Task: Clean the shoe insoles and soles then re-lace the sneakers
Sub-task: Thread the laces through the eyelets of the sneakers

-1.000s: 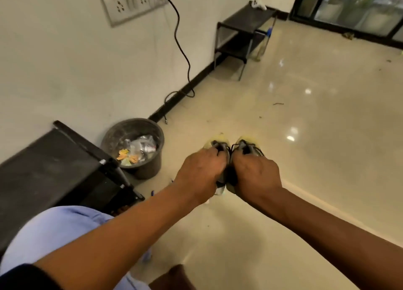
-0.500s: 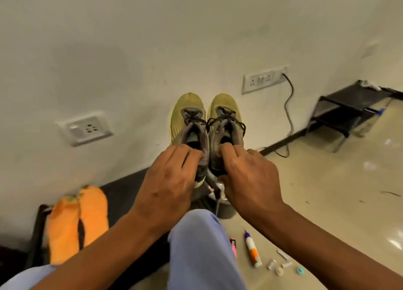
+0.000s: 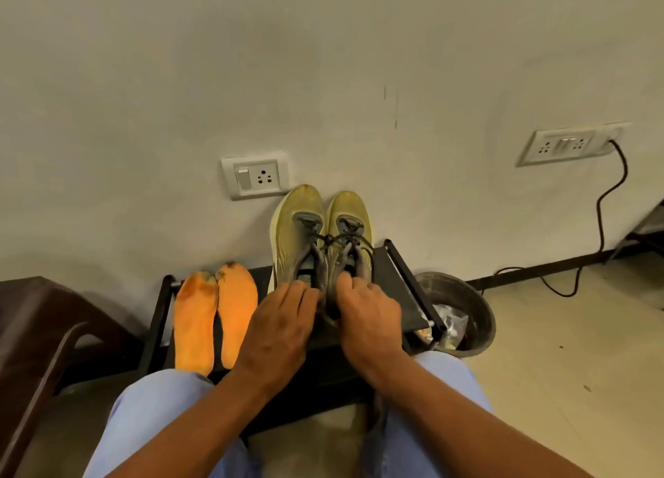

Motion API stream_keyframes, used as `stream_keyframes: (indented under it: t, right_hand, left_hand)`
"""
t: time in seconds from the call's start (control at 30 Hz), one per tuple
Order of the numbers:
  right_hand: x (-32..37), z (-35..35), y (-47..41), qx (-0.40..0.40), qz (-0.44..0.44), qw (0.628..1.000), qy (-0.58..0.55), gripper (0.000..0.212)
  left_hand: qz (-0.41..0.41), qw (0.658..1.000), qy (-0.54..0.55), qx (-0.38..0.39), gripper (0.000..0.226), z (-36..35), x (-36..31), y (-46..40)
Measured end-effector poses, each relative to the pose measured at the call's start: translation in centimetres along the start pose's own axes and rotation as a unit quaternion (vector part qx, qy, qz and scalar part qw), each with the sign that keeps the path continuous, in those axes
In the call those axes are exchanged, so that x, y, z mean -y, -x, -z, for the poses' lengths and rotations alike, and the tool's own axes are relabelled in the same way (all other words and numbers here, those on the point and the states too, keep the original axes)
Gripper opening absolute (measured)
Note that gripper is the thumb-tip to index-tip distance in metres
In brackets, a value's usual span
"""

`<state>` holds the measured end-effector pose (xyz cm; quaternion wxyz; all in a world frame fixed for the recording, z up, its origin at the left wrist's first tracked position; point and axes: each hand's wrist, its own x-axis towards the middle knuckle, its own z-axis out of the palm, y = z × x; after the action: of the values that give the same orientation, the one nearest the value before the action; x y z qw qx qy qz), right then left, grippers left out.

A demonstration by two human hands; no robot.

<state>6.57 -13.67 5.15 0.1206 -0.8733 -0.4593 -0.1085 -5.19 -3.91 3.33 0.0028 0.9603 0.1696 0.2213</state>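
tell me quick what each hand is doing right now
Left hand: grips the heel of the left sneaker.
Right hand: grips the heel of the right sneaker.

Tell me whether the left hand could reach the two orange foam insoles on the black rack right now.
Probably yes: orange foam insoles lie just beside left hand, nothing between, though it holds a sneaker.

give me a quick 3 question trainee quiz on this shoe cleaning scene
1. True or false: the orange insoles lie left of the yellow-green sneakers on the black rack.
2. What sits on the floor right of the rack? A) bucket B) kettle C) fan
3. Fill in: the left hand and right hand each hold a sneaker at its ____ end.

Key: 1 true; 2 A, the bucket; 3 heel.
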Motion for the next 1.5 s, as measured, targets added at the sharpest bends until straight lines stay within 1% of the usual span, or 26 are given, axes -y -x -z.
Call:
stream_keyframes:
  t: [0.1, 0.23, 0.33, 0.6, 0.73, 0.8, 0.9, 0.97, 1.07, 1.13, 1.23, 1.33, 1.4, 1.5]
  right_hand:
    - [1.0, -2.4, 0.4, 0.006, -0.037, 0.999, -0.029, 0.025]
    - [0.9, -4.0, 0.9, 0.024, -0.061, 0.997, -0.044, 0.015]
    - [0.7, -4.3, 1.1, 0.038, -0.065, 0.996, -0.049, 0.012]
    - [0.6, -5.0, 1.6, 0.024, -0.063, 0.994, -0.081, 0.014]
    - [0.7, -5.1, 2.2, 0.028, -0.046, 0.995, -0.087, 0.023]
    - [0.8, -5.4, 2.6, 0.054, -0.044, 0.994, -0.089, 0.031]
    - [1.2, -5.9, 3.6, 0.079, -0.052, 0.993, -0.074, 0.048]
    - [1.4, -6.5, 4.0, 0.084, -0.058, 0.993, -0.062, 0.064]
    - [1.4, -7.7, 4.1, 0.095, -0.059, 0.994, -0.024, 0.078]
    - [1.3, -8.4, 4.0, 0.071, -0.055, 0.996, -0.006, 0.084]
    - [1.2, -8.9, 3.6, 0.065, -0.05, 0.997, 0.009, 0.087]
    - [0.9, -8.7, 3.3, 0.054, -0.025, 0.998, 0.016, 0.08]
    - [0.8, -8.4, 3.3, 0.045, -0.016, 0.999, 0.014, 0.074]
    - [0.9, -8.1, 3.7, 0.033, -0.012, 0.999, 0.001, 0.074]
  left_hand:
    - [0.027, 0.999, 0.013, 0.021, 0.044, -1.4, 0.1, 0.1]
    - [0.066, 0.997, 0.028, 0.034, 0.045, -2.9, -0.5, 0.6]
    - [0.088, 0.994, 0.04, 0.045, 0.049, -3.9, -0.6, 0.9]
    - [0.141, 0.988, 0.057, 0.033, 0.04, -5.0, -0.9, 1.4]
    - [0.147, 0.988, 0.036, 0.028, 0.038, -5.5, -1.4, 1.9]
    - [0.155, 0.987, 0.001, 0.042, 0.042, -5.8, -1.6, 2.2]
    - [0.179, 0.978, -0.063, 0.083, 0.05, -6.0, -2.0, 2.5]
    - [0.194, 0.97, -0.089, 0.114, 0.051, -6.1, -2.2, 2.6]
    - [0.209, 0.961, -0.099, 0.153, 0.049, -6.2, -2.0, 2.5]
    - [0.2, 0.962, -0.092, 0.162, 0.042, -6.2, -1.8, 2.3]
    - [0.173, 0.97, -0.074, 0.152, 0.037, -6.1, -1.7, 2.1]
    - [0.157, 0.974, -0.077, 0.144, 0.038, -6.1, -1.7, 2.3]
    - [0.155, 0.975, -0.082, 0.139, 0.039, -5.8, -1.8, 2.4]
    - [0.162, 0.975, -0.08, 0.13, 0.039, -5.4, -2.1, 2.6]
